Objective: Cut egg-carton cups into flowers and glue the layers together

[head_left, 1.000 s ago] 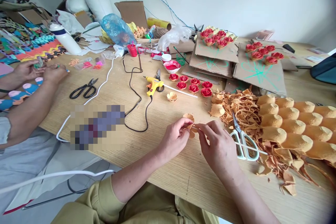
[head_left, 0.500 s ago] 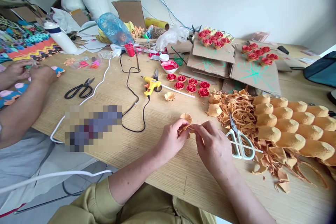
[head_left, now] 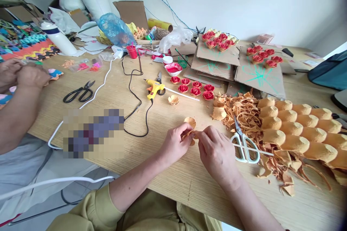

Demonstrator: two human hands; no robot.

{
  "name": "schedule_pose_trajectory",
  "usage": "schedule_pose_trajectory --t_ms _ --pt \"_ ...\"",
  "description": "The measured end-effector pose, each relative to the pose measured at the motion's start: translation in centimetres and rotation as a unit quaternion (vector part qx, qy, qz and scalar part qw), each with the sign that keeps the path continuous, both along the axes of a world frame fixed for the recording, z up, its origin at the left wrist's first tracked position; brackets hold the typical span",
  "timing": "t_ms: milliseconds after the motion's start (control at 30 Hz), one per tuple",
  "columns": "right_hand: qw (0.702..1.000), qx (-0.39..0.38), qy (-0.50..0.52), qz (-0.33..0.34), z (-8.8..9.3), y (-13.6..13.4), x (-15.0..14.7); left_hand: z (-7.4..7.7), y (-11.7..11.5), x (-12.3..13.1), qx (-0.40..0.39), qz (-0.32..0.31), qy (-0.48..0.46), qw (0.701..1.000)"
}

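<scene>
Low over the table, my left hand pinches a small tan piece of egg-carton pulp between thumb and fingers. My right hand has its fingertips closed on the right edge of that same piece. Just behind my fingers is a tan petal-shaped carton cup; whether it touches the held piece I cannot tell. Another petal cup sits farther back, near a yellow hot glue gun. White-handled scissors lie right of my right hand, on tan scraps.
Several red-painted flowers stand beyond my hands, near a bowl of red paint. An egg-carton sheet lies at right, stacked cardboard behind. Black-handled scissors and a co-worker's hands are at left.
The view has shifted slightly, so things sit a little farther left. My hands keep their pinch on the carton piece with little movement. The co-worker's hands have moved left and closer together.
</scene>
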State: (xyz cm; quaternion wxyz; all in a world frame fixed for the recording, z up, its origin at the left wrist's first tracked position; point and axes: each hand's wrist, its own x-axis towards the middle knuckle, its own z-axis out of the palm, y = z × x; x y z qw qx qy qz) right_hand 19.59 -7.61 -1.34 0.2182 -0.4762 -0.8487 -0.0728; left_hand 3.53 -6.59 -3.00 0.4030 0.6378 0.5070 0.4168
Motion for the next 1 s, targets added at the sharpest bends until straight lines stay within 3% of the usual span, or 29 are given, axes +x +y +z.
schedule_pose_trajectory --t_ms 100,333,500,867,1000 --pt "1.0 0.018 -0.02 0.01 0.2 -0.1 0.1 0.1 0.2 -0.1 -0.008 -0.004 -0.013 1.0" --pt "0.999 -0.004 0.046 0.014 0.2 0.3 0.3 -0.3 0.1 0.1 -0.016 0.006 -0.042 0.999" --pt "1.0 -0.007 0.03 0.005 0.1 0.3 0.1 -0.6 0.0 0.3 -0.038 0.027 -0.083 0.995" --pt "1.0 -0.016 0.015 0.006 0.1 0.5 0.3 -0.1 0.3 0.3 -0.076 0.011 -0.093 0.993" --pt "0.997 -0.037 0.063 -0.008 0.1 0.6 0.2 -0.8 0.5 0.3 -0.035 0.015 -0.081 0.996"
